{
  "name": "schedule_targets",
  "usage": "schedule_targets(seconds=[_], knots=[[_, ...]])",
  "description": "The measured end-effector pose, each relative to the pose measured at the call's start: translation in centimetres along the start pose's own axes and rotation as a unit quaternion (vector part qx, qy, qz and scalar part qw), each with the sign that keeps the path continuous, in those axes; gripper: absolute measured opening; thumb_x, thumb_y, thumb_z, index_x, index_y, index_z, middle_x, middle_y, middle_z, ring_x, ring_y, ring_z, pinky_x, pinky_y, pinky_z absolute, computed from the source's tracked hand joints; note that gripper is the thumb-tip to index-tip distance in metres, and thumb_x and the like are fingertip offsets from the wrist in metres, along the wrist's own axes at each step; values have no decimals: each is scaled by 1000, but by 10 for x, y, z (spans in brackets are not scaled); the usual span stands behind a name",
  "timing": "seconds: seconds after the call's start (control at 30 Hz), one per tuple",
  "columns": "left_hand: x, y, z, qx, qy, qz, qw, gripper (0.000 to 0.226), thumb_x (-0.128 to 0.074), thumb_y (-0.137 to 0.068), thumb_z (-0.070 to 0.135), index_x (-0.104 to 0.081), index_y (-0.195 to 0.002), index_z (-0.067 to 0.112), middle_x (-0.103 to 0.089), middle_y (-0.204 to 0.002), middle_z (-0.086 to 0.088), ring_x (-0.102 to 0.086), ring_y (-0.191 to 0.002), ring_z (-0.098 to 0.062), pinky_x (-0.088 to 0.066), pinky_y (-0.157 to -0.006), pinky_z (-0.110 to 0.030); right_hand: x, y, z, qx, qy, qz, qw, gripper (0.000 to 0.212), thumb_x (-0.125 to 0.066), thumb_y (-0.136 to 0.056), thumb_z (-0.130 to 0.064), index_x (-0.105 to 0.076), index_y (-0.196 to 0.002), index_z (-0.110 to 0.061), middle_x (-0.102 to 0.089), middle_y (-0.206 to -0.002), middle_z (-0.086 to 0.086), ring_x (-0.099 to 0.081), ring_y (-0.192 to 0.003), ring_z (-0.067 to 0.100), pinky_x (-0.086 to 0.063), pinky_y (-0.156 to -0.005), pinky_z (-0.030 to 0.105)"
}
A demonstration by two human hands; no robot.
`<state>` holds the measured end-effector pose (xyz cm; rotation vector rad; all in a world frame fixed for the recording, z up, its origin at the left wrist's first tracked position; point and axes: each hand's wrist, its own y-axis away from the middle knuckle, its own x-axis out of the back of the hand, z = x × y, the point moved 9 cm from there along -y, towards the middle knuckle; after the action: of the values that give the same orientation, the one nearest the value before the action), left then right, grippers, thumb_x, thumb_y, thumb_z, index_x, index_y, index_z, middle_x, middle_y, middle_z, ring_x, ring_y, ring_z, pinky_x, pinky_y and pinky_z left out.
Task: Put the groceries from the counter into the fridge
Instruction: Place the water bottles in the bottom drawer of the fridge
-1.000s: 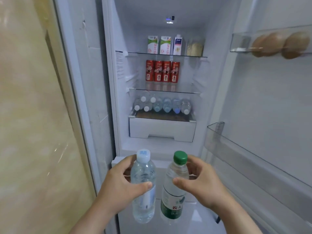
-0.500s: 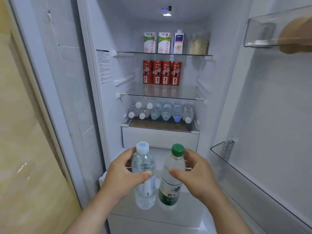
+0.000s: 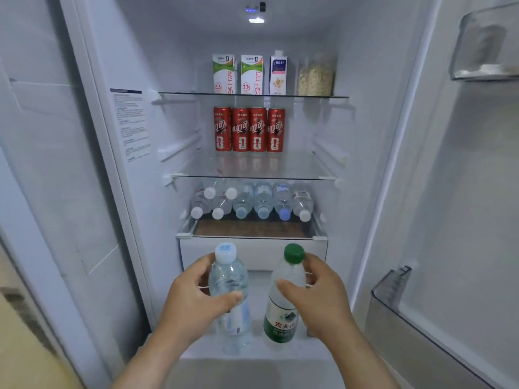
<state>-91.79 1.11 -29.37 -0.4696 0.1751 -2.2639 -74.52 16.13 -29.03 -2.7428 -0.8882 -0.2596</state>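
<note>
I stand in front of the open fridge (image 3: 365, 136). My left hand (image 3: 193, 301) grips a clear water bottle with a pale blue cap (image 3: 230, 279), held upright. My right hand (image 3: 317, 296) grips a water bottle with a green cap and green label (image 3: 283, 310), also upright. Both bottles hang side by side in front of the white drawer (image 3: 252, 251), just below the lowest glass shelf (image 3: 252, 235). On that shelf several water bottles (image 3: 252, 203) lie with their caps toward me.
The middle glass shelf (image 3: 252, 175) carries several red cans (image 3: 250, 130). The top shelf holds three cartons (image 3: 250, 75) and a jar of grains (image 3: 316, 75). The open door at right has a lower bin (image 3: 393, 290) and an upper bin (image 3: 483, 43).
The view has come closer to the fridge interior. Both hands have carried the bottles forward and slightly up, toward the drawer front and lowest shelf.
</note>
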Motion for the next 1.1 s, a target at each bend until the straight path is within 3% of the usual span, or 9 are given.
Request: schedule_targets(seconds=[0.23,0.37,0.47,0.63,0.73,0.93,1.1], knots=[[11,-60,-23,-20,25,-25,999,68,-90,-61,4,-66,-98,55,-73,-94,20,-68,-84,-4,-58,-79,-36,-17,-49,21,-22,25,66,997,38,-78,-81,-20,-59,-95,-49,-65,-97,-30,-58,-94,-10,-43,-64,5],[12,-88,-29,-39,36,-36,998,65,-92,-55,17,-65,-99,55,-71,-95,24,-66,-85,-1,-56,-80,-33,-25,-74,30,-29,37,79,996,39,-78,-81,-15,-59,-92,-47,-63,-86,-35,-55,-83,-23,-41,-57,-2],[4,-103,-36,-37,48,-49,997,63,-85,-47,36,-62,-102,58,-72,-97,22,-67,-89,-2,-58,-81,-37,-25,-88,39,-32,47,92,994,38,-78,-80,-12,-61,-91,-44,-64,-80,-37,-58,-80,-22,-43,-58,0],[-8,-117,-47,-25,45,-64,997,69,-90,-60,9,-64,-100,58,-72,-95,18,-68,-88,-4,-59,-81,-43,-19,-102,49,-30,59,114,991,35,-79,-78,-11,-64,-91,-40,-67,-82,-36,-63,-82,-12,-45,-61,2],[-12,-119,-54,-9,48,-66,997,65,-89,-62,5,-65,-99,52,-72,-95,18,-69,-87,-5,-59,-82,-43,-16,-106,52,-26,68,115,991,38,-79,-78,-13,-63,-96,-43,-68,-85,-35,-63,-82,-13,-45,-62,3],[-18,-122,-52,-10,33,-75,997,64,-89,-63,6,-61,-99,50,-70,-94,26,-66,-87,1,-55,-77,-24,-17,-118,56,-31,85,88,992,46,-76,-83,-18,-55,-106,-51,-63,-83,-35,-57,-84,-21,-41,-62,-1],[-24,-123,-49,-16,14,-91,996,66,-88,-63,7,-59,-105,50,-66,-95,33,-63,-88,6,-49,-70,-8,-20,-122,60,-46,77,64,994,52,-74,-87,-20,-53,-128,-43,-62,-95,-32,-53,-84,-27,-43,-60,2]])
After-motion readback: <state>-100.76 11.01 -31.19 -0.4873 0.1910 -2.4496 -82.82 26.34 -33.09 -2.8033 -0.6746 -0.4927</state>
